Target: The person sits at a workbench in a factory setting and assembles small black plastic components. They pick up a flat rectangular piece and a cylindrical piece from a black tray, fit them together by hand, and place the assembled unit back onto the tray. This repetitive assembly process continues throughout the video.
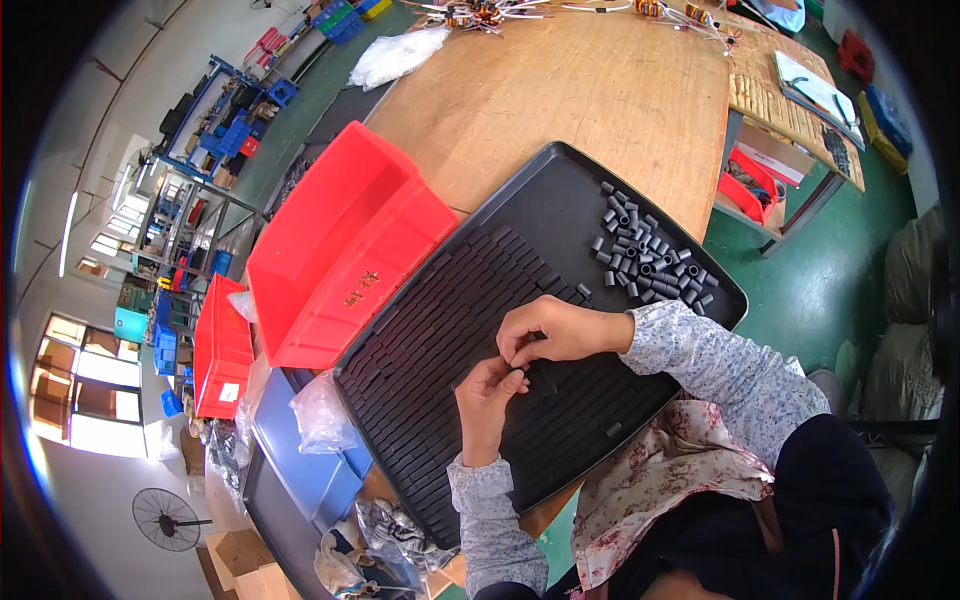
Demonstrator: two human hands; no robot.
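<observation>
Both of my hands meet above a large black tray (572, 160). The thumb and fingers of my left hand (484, 395) are pinched together. Just above it, my right hand (565, 332) bends its fingertips down in a pinch, almost touching the left ones. Whatever sits between the fingertips is too small and dark to make out. Below them, rows of flat black strip-like pieces (430, 345) lie closely side by side over much of the tray. Toward its far right corner is a loose heap of short black tubes (650, 255).
A red bin (345, 270) stands against the tray's left side, with another red bin (222, 345) beyond. A blue bin (300, 440) and a clear plastic bag (325, 415) are at the lower left. Wound coils with wires (480, 14) lie along the wooden table's (560, 80) far edge.
</observation>
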